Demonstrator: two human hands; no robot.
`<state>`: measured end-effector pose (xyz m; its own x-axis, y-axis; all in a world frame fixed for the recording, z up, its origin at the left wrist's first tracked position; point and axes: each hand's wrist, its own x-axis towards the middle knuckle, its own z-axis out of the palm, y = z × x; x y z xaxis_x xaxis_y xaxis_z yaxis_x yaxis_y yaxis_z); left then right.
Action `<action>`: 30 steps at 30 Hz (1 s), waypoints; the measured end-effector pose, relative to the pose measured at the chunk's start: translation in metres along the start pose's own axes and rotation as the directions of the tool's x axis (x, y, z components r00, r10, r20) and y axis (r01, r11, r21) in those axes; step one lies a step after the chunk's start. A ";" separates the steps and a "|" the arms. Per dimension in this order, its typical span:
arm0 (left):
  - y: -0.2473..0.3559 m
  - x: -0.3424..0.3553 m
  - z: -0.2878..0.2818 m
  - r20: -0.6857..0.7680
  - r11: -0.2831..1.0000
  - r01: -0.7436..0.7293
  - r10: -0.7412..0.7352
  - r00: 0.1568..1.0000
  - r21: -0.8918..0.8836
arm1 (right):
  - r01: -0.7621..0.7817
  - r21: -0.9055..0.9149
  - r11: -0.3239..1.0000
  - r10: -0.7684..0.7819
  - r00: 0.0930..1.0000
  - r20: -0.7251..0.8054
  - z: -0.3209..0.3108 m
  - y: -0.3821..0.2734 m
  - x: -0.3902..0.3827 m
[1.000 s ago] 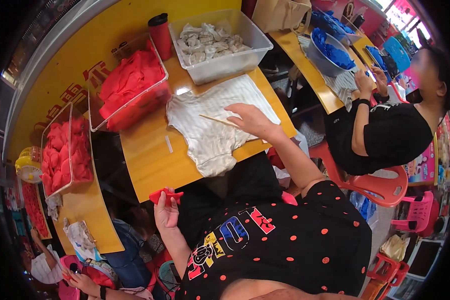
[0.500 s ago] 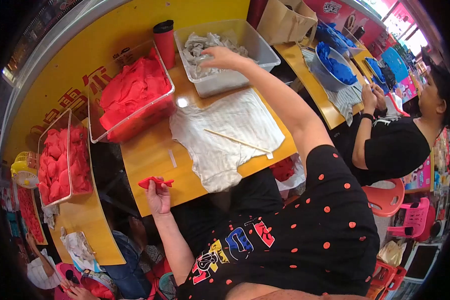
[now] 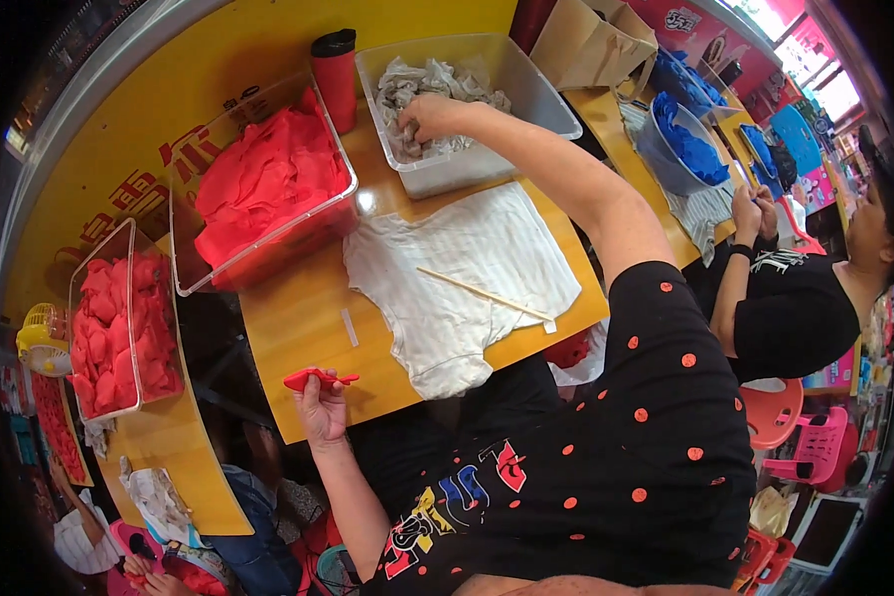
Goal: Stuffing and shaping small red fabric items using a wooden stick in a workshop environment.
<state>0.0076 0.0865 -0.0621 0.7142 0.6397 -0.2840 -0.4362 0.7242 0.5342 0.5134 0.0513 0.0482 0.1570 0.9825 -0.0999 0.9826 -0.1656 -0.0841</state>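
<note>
My left hand (image 3: 322, 409) is closed in a pinch on a small red cloth piece (image 3: 295, 379), long with a narrow end, at the front left of the table. Farther back, my right hand (image 3: 435, 116) reaches into a clear plastic bin (image 3: 437, 183). Its fingers are curled down onto crumpled grey-white material (image 3: 467, 83), their tips partly hidden. Between the hands a white cloth garment (image 3: 447, 248) lies spread on the table. A thin wooden stick (image 3: 482, 292) rests across it, with a small white strip at its near end.
Left of the bin stand a red tumbler (image 3: 335, 84) and a clear box of red cloth (image 3: 268, 189). Another box of red pieces (image 3: 119, 328) sits farther left. At right, a person in black (image 3: 795, 308) works near a tub of blue cloth (image 3: 680, 144).
My right hand has lowered into the grey-white material, its fingers going from spread to curled. My left hand still pinches the red piece, turned slightly. The view has shifted a little.
</note>
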 end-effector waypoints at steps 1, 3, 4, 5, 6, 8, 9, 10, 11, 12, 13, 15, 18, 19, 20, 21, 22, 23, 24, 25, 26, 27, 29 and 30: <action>-0.001 -0.001 0.001 -0.001 1.000 0.001 -0.001 1.000 0.002 | -0.024 -0.005 1.000 0.023 0.997 -0.079 0.002 0.003 -0.002; 0.000 -0.002 0.003 -0.010 1.000 -0.016 0.016 1.000 0.000 | -0.042 -0.007 0.999 0.040 0.987 -0.158 0.002 0.004 -0.007; 0.000 -0.003 0.002 -0.013 1.000 -0.022 0.022 1.000 0.000 | -0.044 0.047 0.998 0.053 0.977 -0.208 -0.004 0.000 -0.012; 0.000 -0.003 -0.001 -0.008 1.000 -0.030 0.030 1.000 0.002 | -0.044 0.101 0.994 0.068 0.964 -0.255 -0.011 -0.004 -0.017; -0.001 -0.003 0.000 0.003 1.000 -0.031 0.031 1.000 0.002 | -0.046 0.098 0.994 0.070 0.964 -0.257 -0.017 0.001 -0.023; -0.002 -0.002 0.001 0.008 1.000 -0.021 0.021 1.000 -0.013 | 0.021 0.116 0.993 0.028 0.911 -0.412 -0.031 0.011 -0.033; -0.001 -0.002 0.000 0.004 1.000 -0.016 0.016 1.000 -0.027 | -0.017 0.196 0.980 0.096 0.913 -0.397 -0.045 0.007 -0.037; -0.001 -0.002 -0.001 0.003 0.999 -0.014 0.014 1.000 -0.030 | -0.019 0.195 0.981 0.096 0.914 -0.394 -0.060 0.002 -0.043; -0.001 -0.003 -0.002 -0.002 0.999 -0.014 0.014 1.000 -0.031 | -0.014 0.213 0.977 0.098 0.914 -0.393 -0.075 -0.002 -0.048; -0.001 -0.003 -0.002 -0.003 0.999 -0.011 0.011 1.000 -0.031 | -0.014 0.229 0.973 0.105 0.914 -0.392 -0.091 -0.007 -0.057; 0.000 -0.003 -0.001 0.005 1.000 -0.016 0.016 1.000 -0.021 | -0.017 0.228 0.974 0.107 0.916 -0.388 -0.105 -0.011 -0.064; -0.001 -0.001 -0.001 0.004 1.000 -0.014 0.015 1.000 -0.021 | -0.037 0.201 0.979 0.118 0.905 -0.408 -0.129 -0.019 -0.082; 0.001 -0.001 -0.003 -0.035 1.000 0.006 -0.006 0.999 -0.001 | 0.036 0.413 0.910 0.111 0.938 -0.327 -0.150 -0.006 -0.098; 0.002 -0.001 -0.003 -0.012 1.000 -0.003 0.003 1.000 0.007 | 0.004 0.521 0.853 0.166 0.945 -0.280 -0.162 -0.026 -0.114; 0.002 0.000 -0.004 0.015 1.000 -0.012 0.012 1.000 0.015 | -0.031 0.619 0.785 0.219 0.948 -0.229 -0.176 -0.054 -0.135; 0.002 0.003 -0.005 0.044 1.000 -0.009 0.009 0.999 0.014 | -0.029 0.769 0.638 0.227 0.962 -0.152 -0.180 -0.068 -0.149; 0.002 0.003 -0.005 0.040 1.000 0.004 -0.005 0.999 0.014 | -0.042 0.773 0.634 0.236 0.961 -0.141 -0.169 -0.065 -0.153; 0.003 0.002 -0.006 0.059 1.000 0.004 -0.004 0.998 0.002 | 0.032 0.707 0.706 0.148 0.970 -0.192 -0.151 -0.057 -0.156; 0.001 0.004 -0.003 0.087 1.000 0.007 -0.006 0.996 -0.009 | 0.106 0.629 0.770 0.060 0.970 -0.237 -0.137 -0.051 -0.163; 0.002 0.003 -0.002 0.076 1.000 -0.002 0.003 0.997 -0.019 | 0.035 0.629 0.777 0.059 0.990 -0.128 -0.129 -0.062 -0.168; 0.002 0.003 -0.004 0.067 1.000 -0.001 0.002 0.998 -0.020 | -0.017 0.501 0.865 0.083 0.990 -0.110 -0.118 -0.075 -0.176; 0.001 0.004 -0.004 0.066 1.000 0.001 0.000 0.998 -0.023 | 0.035 0.382 0.924 0.041 0.981 -0.191 -0.097 -0.080 -0.184; 0.000 0.002 -0.006 0.054 1.000 0.001 0.000 0.999 -0.024 | -0.055 0.317 0.947 0.096 0.989 -0.115 -0.050 -0.100 -0.193; -0.001 0.003 -0.006 0.054 1.000 0.001 0.000 0.999 -0.024 | -0.036 0.302 0.953 0.032 0.999 0.018 -0.037 -0.110 -0.201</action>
<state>0.0069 0.0892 -0.0677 0.7428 0.6250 -0.2401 -0.4484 0.7306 0.5150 0.3771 -0.1244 0.1143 0.1863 0.9751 -0.1205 0.9007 -0.2185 -0.3755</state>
